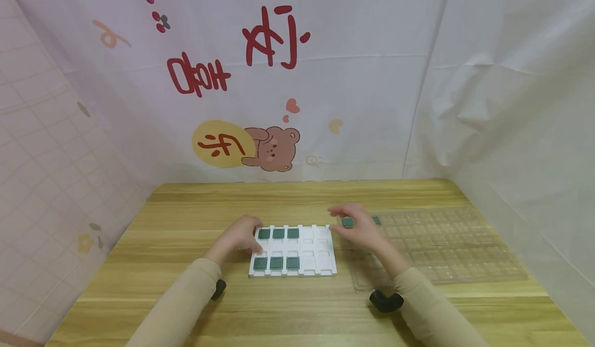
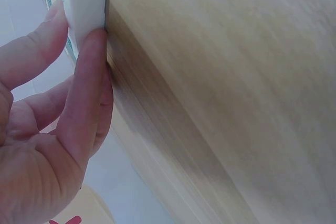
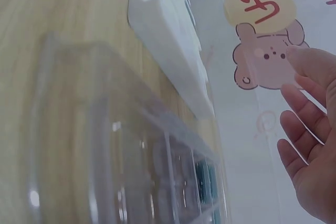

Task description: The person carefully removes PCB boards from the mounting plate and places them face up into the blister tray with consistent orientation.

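A white tray (image 1: 297, 245) with two rows of slots lies on the table. Green square chips (image 1: 276, 263) fill the three left slots of each row; the slots at its right are bare. At the tray's left end, my left hand (image 1: 239, 234) holds the edge, its fingers against the white side wall (image 2: 86, 3) in the left wrist view. My right hand (image 1: 361, 229) hovers over the left end of a clear plastic tray (image 1: 441, 246), thumb and fingers apart, nothing seen between them. Near it, green chips (image 1: 347, 222) sit in the clear tray's far row.
The wooden table (image 1: 279, 311) carries both trays, the clear one to the right of the white one. White printed cloth (image 1: 353, 78) hangs behind the table and along both sides. A black wrist mount (image 1: 387, 301) sits below the right sleeve.
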Tool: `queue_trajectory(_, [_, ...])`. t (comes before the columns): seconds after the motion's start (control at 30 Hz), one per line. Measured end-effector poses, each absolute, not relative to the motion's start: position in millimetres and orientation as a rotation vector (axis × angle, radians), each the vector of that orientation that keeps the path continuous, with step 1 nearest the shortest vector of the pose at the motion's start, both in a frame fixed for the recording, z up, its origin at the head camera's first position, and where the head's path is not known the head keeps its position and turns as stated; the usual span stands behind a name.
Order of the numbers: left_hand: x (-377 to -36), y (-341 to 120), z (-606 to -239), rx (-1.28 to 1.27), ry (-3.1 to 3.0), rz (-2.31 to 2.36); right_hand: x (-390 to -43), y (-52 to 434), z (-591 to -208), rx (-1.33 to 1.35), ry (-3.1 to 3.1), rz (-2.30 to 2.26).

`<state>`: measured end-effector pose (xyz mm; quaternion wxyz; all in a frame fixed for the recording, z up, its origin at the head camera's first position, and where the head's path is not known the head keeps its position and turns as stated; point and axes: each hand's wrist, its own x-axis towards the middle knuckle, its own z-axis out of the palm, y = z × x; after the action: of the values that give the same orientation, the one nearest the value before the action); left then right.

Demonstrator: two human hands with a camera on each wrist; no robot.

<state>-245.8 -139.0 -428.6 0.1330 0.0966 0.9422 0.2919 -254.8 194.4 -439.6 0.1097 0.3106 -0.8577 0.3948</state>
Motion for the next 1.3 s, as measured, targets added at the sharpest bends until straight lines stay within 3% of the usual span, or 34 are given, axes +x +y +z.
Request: queue_trajectory(1.3, [-243.6,-135.2,-424.6,0.258,2.713,0.863,-253.8,126.2,-454.6,0.966,-2.604,1.319])
